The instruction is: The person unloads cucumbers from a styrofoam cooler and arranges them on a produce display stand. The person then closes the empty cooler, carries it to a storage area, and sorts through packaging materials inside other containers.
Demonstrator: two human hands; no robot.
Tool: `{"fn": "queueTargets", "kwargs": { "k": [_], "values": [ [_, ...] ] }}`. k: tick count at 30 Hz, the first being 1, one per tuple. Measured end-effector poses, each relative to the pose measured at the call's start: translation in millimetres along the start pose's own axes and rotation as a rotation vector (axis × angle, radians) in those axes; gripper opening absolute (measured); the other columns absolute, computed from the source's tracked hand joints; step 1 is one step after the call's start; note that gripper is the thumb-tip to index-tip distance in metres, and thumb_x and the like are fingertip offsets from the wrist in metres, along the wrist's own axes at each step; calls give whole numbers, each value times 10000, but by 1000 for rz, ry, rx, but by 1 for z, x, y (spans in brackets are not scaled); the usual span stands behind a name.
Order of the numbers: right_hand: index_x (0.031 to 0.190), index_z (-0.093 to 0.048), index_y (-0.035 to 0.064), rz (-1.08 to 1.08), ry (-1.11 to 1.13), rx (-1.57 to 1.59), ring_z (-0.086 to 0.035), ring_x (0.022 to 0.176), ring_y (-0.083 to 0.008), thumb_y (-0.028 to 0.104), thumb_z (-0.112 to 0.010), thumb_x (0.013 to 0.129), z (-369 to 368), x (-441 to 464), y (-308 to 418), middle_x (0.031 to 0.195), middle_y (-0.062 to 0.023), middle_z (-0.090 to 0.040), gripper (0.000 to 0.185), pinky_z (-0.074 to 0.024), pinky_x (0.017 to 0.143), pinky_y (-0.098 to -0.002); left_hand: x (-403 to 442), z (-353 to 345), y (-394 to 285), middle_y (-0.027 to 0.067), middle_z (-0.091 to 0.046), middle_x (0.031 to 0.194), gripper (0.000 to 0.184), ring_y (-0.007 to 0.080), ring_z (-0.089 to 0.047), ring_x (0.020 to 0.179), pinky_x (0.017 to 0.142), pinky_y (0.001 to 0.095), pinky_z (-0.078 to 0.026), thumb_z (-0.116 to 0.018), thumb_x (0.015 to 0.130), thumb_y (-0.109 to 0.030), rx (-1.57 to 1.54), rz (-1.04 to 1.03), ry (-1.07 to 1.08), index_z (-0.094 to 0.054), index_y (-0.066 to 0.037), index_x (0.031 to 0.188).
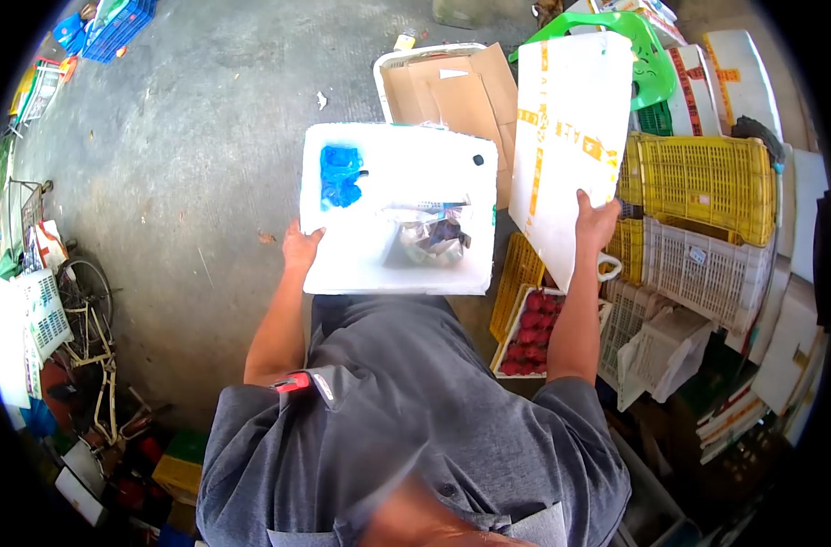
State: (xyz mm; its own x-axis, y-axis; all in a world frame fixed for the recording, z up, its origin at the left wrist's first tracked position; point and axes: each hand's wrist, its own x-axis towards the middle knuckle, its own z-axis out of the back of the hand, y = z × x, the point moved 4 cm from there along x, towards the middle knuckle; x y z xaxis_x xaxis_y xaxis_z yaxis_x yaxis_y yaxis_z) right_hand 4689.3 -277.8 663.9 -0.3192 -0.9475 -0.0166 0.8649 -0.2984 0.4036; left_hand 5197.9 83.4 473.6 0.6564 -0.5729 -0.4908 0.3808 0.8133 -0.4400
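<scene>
A white foam box (342, 260) sits in front of my body, its open top facing me. My left hand (301, 246) grips its left edge, thumb toward the rim. Inside are a clear plastic bag (433, 242) with something dark in it and a blue patch or item (340, 176) I cannot identify. To the right, my right hand (598, 221) holds a white foam lid (557, 118) by its right edge, thumb over its face. Yellow-orange printed tape runs across the lid, which is tilted and apart from the box.
Behind the box stands a white crate with flattened cardboard (465, 96). A tray of red fruit (532, 333) lies low right. Stacked yellow crates (707, 187), a whitish crate (707, 269) and a green plastic chair (652, 55) crowd the right. A bicycle (87, 292) stands left on the concrete floor (206, 137).
</scene>
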Motion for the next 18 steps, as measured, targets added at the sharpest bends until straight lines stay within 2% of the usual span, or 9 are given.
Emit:
{"fn": "queueTargets", "kwargs": {
  "k": [4,5,6,8,10,12,14,17,18],
  "values": [
    [1159,-543,-35,67,38,-139,-619,1036,-433,376,-821,794,-42,22,7,1106,-258,-640,615,-489,889,-471,-5,7,-22,269,-645,1159,675,426,-641,1045,874,481,-523,-829,758,-366,-84,86,64,-543,5,1244],
    [1160,-541,-37,56,94,-158,-621,1034,-444,399,-821,791,-43,22,11,1106,-266,-645,636,-491,890,-473,10,-25,21,243,-653,1163,659,418,-653,1018,848,476,-536,-827,764,-349,-91,27,12,-532,7,1232],
    [1169,-538,-46,145,105,-114,-629,1024,-440,399,-821,790,-64,33,9,1112,-259,-652,649,-497,887,-470,-1,4,-22,229,-643,1190,681,417,-640,1055,881,469,-527,-822,771,-321,-128,71,45,-504,-9,1285],
    [1184,-558,-8,165,164,10,-640,1004,-405,364,-828,777,-60,20,1,1099,-220,-669,614,-502,882,-467,-17,-30,-3,253,-534,1361,850,416,-550,1226,1022,456,-461,-801,795,-242,-69,11,32,-338,-1,1466],
    [1187,-559,7,165,251,-115,-636,1051,-402,344,-843,757,-71,12,-16,1122,-222,-670,615,-500,894,-465,-41,-25,-26,266,-412,1485,927,402,-439,1355,1109,434,-395,-783,808,-285,-32,-13,-2,-264,16,1515],
    [1230,-545,-5,248,264,-186,-607,1124,-423,346,-819,770,-80,-5,-13,1189,-241,-642,640,-484,942,-477,-65,-18,-48,272,-334,1542,951,419,-338,1426,1153,498,-330,-778,799,-302,52,-45,-115,-252,-26,1542],
    [1251,-537,-4,195,301,-116,-602,1138,-420,343,-814,772,-74,-14,8,1208,-245,-633,653,-482,951,-474,-89,-3,-82,290,-258,1576,937,465,-263,1452,1171,566,-259,-785,786,-351,434,-131,-20,-302,-72,1539],
    [1261,-529,-2,243,254,-159,-610,1122,-426,340,-810,775,-77,-12,0,1201,-246,-637,657,-487,943,-473,-112,-16,-82,257,-248,1595,839,470,-180,1486,1186,609,-181,-768,791,-379,531,-251,43,-413,-82,1491],
    [1265,-526,0,216,258,-160,-615,1113,-428,338,-807,777,-79,-7,-2,1199,-246,-640,657,-489,938,-474,-109,-17,-87,244,-303,1571,766,442,-227,1473,1182,605,-190,-738,806,-370,569,-312,27,-457,-95,1463]
  ]
}}
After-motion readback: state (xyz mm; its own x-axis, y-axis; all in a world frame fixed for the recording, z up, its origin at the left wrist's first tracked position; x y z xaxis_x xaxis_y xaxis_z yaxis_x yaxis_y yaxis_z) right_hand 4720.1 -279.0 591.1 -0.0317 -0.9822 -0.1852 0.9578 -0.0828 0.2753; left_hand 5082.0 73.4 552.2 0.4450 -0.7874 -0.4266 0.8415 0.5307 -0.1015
